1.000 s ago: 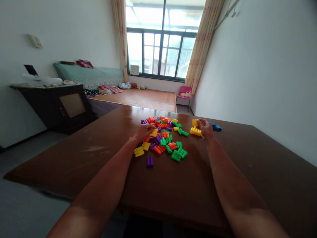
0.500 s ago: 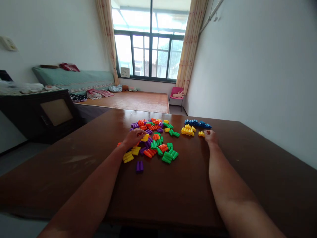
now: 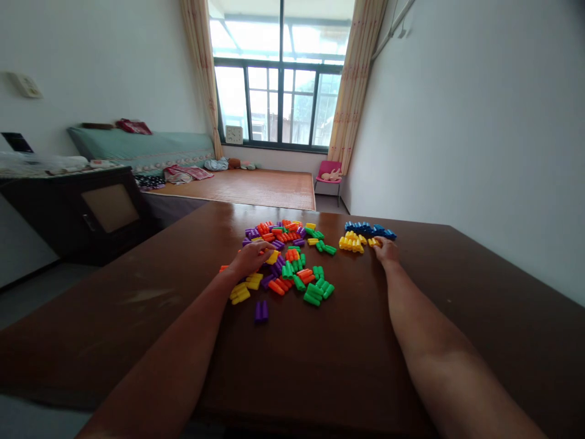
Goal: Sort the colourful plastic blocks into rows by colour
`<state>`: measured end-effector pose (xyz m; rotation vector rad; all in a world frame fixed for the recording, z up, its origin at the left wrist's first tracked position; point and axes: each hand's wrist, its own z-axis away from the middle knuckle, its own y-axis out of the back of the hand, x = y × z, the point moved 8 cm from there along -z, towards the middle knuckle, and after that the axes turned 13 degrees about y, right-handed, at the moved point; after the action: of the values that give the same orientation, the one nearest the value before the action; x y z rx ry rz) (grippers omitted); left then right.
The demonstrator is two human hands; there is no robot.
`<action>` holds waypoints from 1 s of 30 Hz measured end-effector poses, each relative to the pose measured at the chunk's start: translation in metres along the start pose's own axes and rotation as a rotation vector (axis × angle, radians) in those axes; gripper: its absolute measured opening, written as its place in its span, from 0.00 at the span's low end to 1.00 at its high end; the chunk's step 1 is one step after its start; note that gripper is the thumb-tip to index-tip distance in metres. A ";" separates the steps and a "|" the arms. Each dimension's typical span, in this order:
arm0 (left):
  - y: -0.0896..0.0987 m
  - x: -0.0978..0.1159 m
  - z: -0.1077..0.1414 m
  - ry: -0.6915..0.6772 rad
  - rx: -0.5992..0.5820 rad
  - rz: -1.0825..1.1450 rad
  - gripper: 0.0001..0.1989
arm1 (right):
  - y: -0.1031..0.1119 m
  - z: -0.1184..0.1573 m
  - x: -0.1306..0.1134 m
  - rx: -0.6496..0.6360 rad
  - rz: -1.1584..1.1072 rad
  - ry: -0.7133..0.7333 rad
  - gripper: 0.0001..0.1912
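My left hand (image 3: 253, 258) is over the left side of a mixed heap of plastic building blocks, its fingers closed on a yellow block (image 3: 273, 257). On the right, my right hand (image 3: 387, 251) pinches another yellow block (image 3: 373, 242) at table level. Just left of that block lies a cluster of yellow blocks (image 3: 351, 242). Behind it runs a row of blue blocks (image 3: 369, 230). Green blocks (image 3: 313, 295) edge the heap's near right side, and orange blocks (image 3: 280, 285) lie among purple ones. A lone purple block (image 3: 261, 311) sits nearest me.
The brown table (image 3: 320, 372) has a glossy top. Beyond it stands a bed (image 3: 269, 186) with cloths on it, and a pink chair (image 3: 328, 171) is by the window. A dark cabinet (image 3: 68, 213) is at the left.
My right hand has shifted its yellow block slightly forward, closer to the yellow cluster. My left hand stays at the heap with its yellow block. The whole view has shifted a little.
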<state>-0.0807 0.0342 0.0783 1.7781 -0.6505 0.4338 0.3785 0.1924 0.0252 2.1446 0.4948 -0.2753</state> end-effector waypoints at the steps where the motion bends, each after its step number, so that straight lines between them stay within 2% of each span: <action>1: -0.001 0.002 0.001 -0.009 -0.021 -0.010 0.15 | -0.001 0.000 0.001 0.002 -0.030 -0.005 0.19; 4: -0.005 0.005 0.003 -0.041 -0.086 -0.043 0.19 | -0.001 0.002 0.006 0.020 -0.116 -0.016 0.24; 6: -0.006 0.006 0.005 -0.050 -0.114 -0.052 0.22 | 0.008 0.002 0.005 0.077 -0.135 -0.017 0.25; 9: -0.004 0.007 0.006 -0.041 -0.106 -0.038 0.23 | 0.034 -0.003 -0.019 0.222 -0.124 0.007 0.22; 11: 0.000 0.010 0.007 -0.029 -0.071 -0.016 0.24 | 0.047 -0.008 -0.059 0.262 -0.169 0.077 0.20; 12: 0.002 0.012 0.007 -0.021 -0.053 -0.002 0.25 | 0.050 -0.009 -0.087 0.241 -0.220 0.134 0.19; 13: 0.003 0.014 0.007 -0.014 -0.036 0.017 0.25 | 0.049 -0.009 -0.119 0.178 -0.293 0.209 0.18; 15: 0.004 0.021 0.007 -0.016 -0.026 0.074 0.27 | 0.035 0.002 -0.190 -0.040 -0.472 0.372 0.16; 18: 0.001 0.032 0.008 -0.054 -0.065 0.207 0.32 | 0.013 0.046 -0.290 -0.339 -0.638 0.654 0.14; 20: -0.001 0.038 0.010 -0.083 -0.091 0.276 0.34 | 0.004 0.072 -0.328 -0.409 -0.672 0.752 0.12; 21: -0.002 0.040 0.010 -0.091 -0.097 0.296 0.35 | 0.002 0.080 -0.338 -0.418 -0.679 0.773 0.11; 23: -0.003 0.040 0.010 -0.091 -0.091 0.321 0.34 | 0.001 0.079 -0.337 -0.408 -0.686 0.761 0.09; 25: -0.001 0.037 0.010 -0.079 -0.061 0.331 0.32 | 0.005 0.058 -0.310 -0.365 -0.696 0.655 0.09; 27: 0.003 0.030 0.008 -0.070 -0.011 0.323 0.27 | 0.016 0.026 -0.256 -0.278 -0.702 0.460 0.12; 30: 0.009 0.019 0.004 -0.064 0.057 0.288 0.20 | 0.033 -0.010 -0.148 -0.177 -0.687 0.100 0.15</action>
<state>-0.0721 0.0244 0.0947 1.7635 -0.9537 0.5968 0.2611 0.1464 0.1095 1.7600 1.2626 -0.4811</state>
